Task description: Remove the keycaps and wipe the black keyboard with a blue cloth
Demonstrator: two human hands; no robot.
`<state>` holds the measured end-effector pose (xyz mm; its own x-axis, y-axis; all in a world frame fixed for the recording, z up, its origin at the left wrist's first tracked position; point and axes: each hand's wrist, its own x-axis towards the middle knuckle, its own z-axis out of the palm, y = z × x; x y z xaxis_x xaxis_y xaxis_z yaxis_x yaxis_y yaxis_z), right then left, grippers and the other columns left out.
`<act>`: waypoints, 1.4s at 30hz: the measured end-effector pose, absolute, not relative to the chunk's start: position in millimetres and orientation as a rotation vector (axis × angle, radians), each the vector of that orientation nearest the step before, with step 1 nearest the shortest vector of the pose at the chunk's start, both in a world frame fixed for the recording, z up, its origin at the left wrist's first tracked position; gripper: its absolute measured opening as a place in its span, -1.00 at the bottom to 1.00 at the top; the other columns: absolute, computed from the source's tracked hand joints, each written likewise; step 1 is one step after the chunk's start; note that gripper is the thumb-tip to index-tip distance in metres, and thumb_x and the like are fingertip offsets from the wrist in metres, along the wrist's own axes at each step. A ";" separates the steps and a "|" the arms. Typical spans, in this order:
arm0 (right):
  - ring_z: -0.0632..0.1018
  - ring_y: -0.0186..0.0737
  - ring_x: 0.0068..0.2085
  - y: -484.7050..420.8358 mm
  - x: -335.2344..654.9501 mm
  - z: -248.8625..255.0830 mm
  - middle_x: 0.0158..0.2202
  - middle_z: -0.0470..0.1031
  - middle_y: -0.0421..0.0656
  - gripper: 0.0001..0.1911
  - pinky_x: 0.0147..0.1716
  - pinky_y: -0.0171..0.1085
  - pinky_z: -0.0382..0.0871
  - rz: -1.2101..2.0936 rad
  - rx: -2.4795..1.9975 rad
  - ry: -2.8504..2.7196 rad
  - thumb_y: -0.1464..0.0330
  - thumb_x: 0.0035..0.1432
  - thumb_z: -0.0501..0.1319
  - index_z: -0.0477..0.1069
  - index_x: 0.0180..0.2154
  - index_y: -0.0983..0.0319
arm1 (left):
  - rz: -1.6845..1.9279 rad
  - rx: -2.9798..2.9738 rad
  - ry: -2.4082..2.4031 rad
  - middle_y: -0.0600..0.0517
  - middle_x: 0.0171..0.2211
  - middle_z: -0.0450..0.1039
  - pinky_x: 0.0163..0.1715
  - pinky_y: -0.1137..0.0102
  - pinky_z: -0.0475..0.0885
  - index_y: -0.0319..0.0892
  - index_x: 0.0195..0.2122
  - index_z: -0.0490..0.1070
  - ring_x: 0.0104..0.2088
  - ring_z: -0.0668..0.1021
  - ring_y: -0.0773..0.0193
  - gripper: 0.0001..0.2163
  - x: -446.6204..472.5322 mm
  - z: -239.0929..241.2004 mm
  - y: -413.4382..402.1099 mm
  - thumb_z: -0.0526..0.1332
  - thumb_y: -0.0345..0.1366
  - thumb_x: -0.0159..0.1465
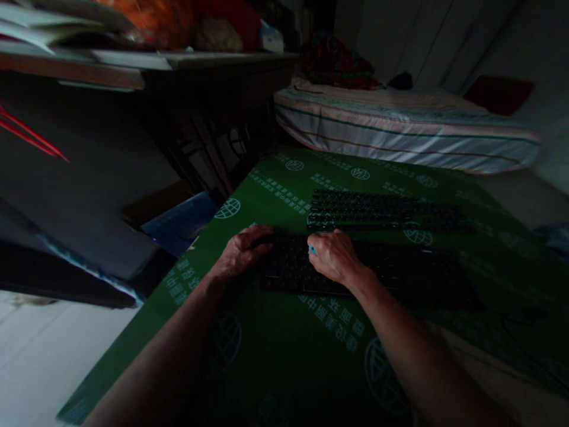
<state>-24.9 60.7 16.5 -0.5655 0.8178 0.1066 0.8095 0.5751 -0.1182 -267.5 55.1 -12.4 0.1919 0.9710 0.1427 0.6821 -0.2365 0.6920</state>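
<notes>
A black keyboard lies on a green printed sheet spread on the floor. My left hand grips its left end, fingers curled over the far edge. My right hand rests on the keys near the left part and pinches a small light-blue tool. A second black keyboard lies just behind the first one, parallel to it. The light is dim and the keys are hard to make out.
A striped mattress lies beyond the sheet. Dark furniture with a shelf stands at the left, a blue flat object at its foot. Pale floor shows at the lower left.
</notes>
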 end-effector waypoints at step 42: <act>0.54 -0.21 -0.30 60.1 -23.2 17.0 -0.31 0.59 -0.09 -0.83 -0.25 -0.22 0.20 0.110 -1.411 -2.619 0.41 0.18 0.09 0.46 -0.34 0.24 | 0.780 2.022 1.535 -0.10 0.08 0.43 0.17 0.12 0.28 -0.15 0.01 0.44 0.09 0.45 0.02 -0.57 -266.4 -10.1 52.7 0.18 -0.05 0.18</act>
<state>-23.2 60.1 17.0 -0.5405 0.8342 0.1093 0.8222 0.5513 -0.1420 -266.4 52.7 -10.1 0.2078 0.9664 0.1514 0.6918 -0.2546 0.6757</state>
